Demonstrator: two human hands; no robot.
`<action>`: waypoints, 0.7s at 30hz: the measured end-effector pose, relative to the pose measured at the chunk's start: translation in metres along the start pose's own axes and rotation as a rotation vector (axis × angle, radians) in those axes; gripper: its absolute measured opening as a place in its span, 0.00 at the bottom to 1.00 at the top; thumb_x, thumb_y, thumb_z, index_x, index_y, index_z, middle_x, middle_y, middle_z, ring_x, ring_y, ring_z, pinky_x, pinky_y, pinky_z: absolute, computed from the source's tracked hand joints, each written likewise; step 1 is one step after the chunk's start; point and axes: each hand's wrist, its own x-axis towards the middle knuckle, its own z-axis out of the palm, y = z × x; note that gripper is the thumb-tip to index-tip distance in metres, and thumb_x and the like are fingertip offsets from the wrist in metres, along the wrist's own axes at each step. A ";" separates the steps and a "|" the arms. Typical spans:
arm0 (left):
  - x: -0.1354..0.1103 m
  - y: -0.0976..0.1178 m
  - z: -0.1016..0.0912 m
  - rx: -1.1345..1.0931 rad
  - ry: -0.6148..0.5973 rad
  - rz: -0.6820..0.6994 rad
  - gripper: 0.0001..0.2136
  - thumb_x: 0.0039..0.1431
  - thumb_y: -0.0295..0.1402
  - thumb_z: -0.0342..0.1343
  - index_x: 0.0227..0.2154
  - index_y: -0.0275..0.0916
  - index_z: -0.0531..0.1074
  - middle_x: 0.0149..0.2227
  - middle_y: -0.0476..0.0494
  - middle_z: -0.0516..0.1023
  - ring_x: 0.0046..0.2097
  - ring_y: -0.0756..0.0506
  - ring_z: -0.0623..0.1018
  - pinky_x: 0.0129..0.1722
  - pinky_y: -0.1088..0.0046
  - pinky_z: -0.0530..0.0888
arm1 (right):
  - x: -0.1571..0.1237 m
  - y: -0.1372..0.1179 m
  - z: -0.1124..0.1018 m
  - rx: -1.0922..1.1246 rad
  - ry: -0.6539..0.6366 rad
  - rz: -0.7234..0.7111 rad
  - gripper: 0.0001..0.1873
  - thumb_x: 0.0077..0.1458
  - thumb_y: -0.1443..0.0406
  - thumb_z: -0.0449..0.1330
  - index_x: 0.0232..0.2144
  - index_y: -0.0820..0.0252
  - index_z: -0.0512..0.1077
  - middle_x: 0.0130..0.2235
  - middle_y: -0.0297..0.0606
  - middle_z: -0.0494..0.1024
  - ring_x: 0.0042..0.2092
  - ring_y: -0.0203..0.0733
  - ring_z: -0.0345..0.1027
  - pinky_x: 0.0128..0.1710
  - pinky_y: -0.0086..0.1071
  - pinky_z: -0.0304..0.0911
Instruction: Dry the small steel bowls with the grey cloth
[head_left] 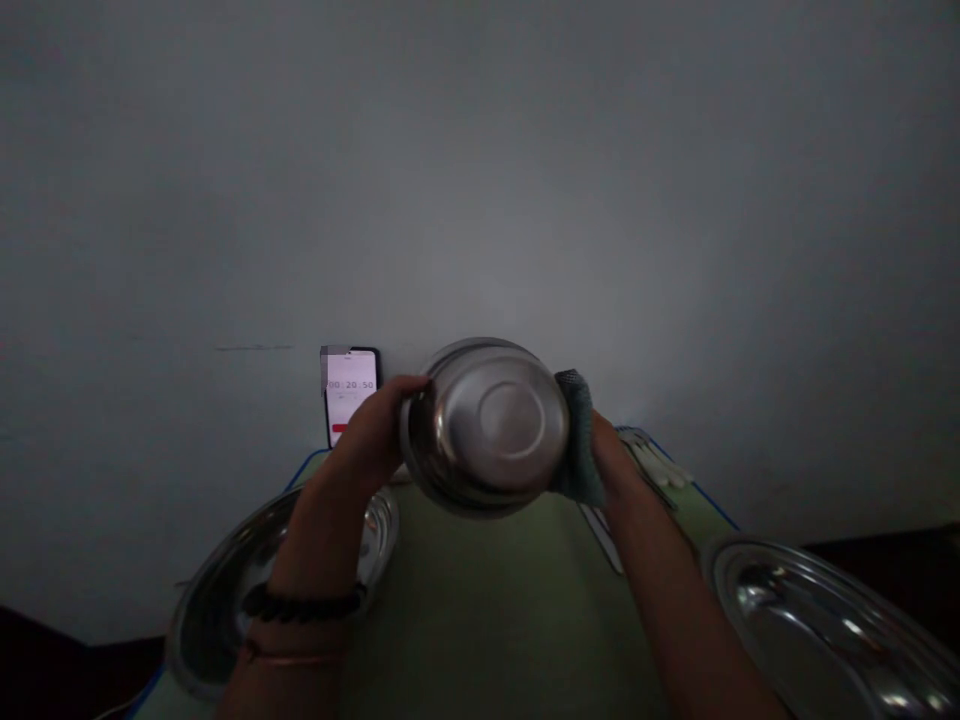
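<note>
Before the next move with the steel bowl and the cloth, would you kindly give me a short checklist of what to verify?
1. Left hand grips the rim of the steel bowl: ok.
2. Right hand presses the cloth against the bowl's side: ok.
3. Bowl is held up off the green table, base toward the camera: ok.
4. Inside of the bowl is clean: cannot tell, it faces away.
5. Left tray and right tray lie apart from the bowl: ok.
6. Enough light to spot smears: not ok, the scene is dim.
</note>
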 end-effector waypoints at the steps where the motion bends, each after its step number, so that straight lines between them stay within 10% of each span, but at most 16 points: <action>1: -0.001 0.000 -0.004 0.065 -0.063 -0.037 0.11 0.50 0.33 0.56 0.16 0.36 0.71 0.15 0.49 0.71 0.17 0.51 0.70 0.18 0.77 0.66 | -0.003 -0.008 -0.002 -0.033 -0.053 0.023 0.23 0.48 0.44 0.62 0.32 0.57 0.78 0.27 0.36 0.80 0.36 0.48 0.73 0.32 0.35 0.67; 7: -0.012 -0.006 -0.005 0.404 -0.440 0.071 0.14 0.49 0.44 0.63 0.21 0.36 0.76 0.20 0.49 0.74 0.21 0.53 0.70 0.22 0.79 0.64 | -0.015 -0.038 0.002 -0.304 -0.294 -0.078 0.22 0.55 0.47 0.58 0.35 0.58 0.77 0.32 0.35 0.79 0.35 0.41 0.71 0.35 0.33 0.63; 12: -0.014 -0.006 0.000 0.422 -0.363 0.200 0.18 0.51 0.48 0.60 0.18 0.38 0.73 0.17 0.52 0.70 0.19 0.55 0.67 0.19 0.80 0.62 | -0.012 -0.039 0.011 -0.429 0.038 -0.319 0.17 0.51 0.51 0.64 0.38 0.56 0.77 0.42 0.38 0.79 0.44 0.43 0.70 0.47 0.38 0.61; 21: -0.015 0.003 -0.012 0.352 -0.323 0.227 0.17 0.48 0.45 0.63 0.14 0.38 0.74 0.13 0.51 0.68 0.14 0.55 0.65 0.12 0.82 0.58 | -0.014 -0.033 0.017 -0.143 -0.155 -0.174 0.18 0.54 0.50 0.59 0.31 0.57 0.78 0.27 0.30 0.76 0.30 0.36 0.67 0.33 0.30 0.62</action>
